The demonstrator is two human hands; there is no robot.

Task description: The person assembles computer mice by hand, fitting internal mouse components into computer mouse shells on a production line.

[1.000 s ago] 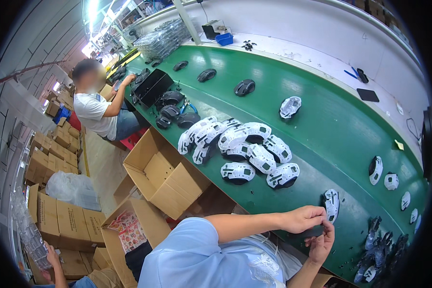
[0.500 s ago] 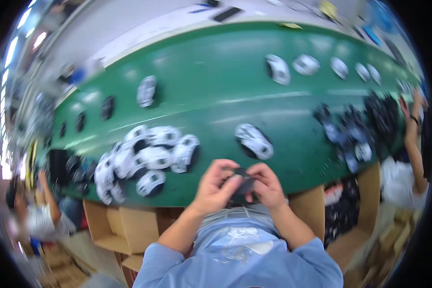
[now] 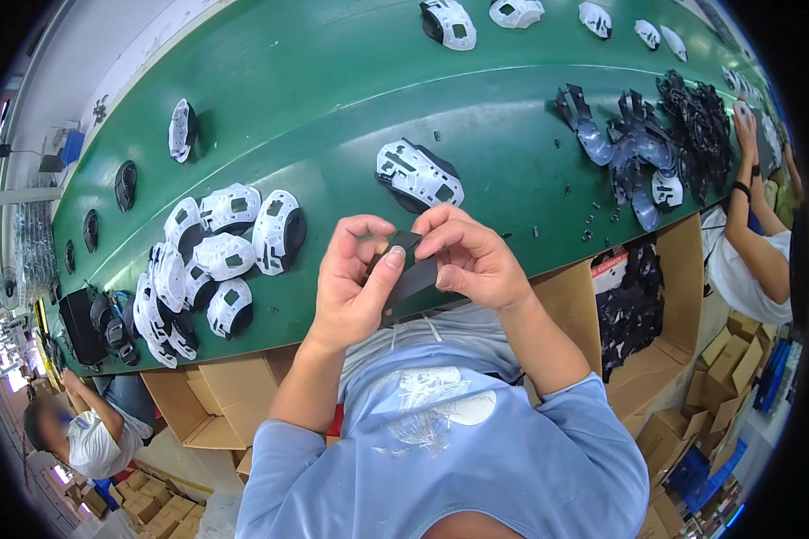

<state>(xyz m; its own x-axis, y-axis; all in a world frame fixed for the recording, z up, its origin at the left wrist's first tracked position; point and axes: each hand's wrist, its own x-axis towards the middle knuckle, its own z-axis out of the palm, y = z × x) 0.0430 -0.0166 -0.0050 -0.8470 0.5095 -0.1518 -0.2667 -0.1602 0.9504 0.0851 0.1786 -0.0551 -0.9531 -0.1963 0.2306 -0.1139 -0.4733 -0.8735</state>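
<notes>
Dark piece (image 3: 413, 280) between both hands (image 3: 352, 287) (image 3: 482, 262)

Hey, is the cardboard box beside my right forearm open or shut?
The cardboard box is open: nothing covers its top, and dark pieces show inside.

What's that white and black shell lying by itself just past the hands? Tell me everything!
The shell is rounded and longish, with a white top full of squarish openings and slots, and black showing along its far side. It looks like hard plastic. It lies white side up on the green table, apart from the pile of similar shells. Neither the left hand nor right hand holds it.
</notes>
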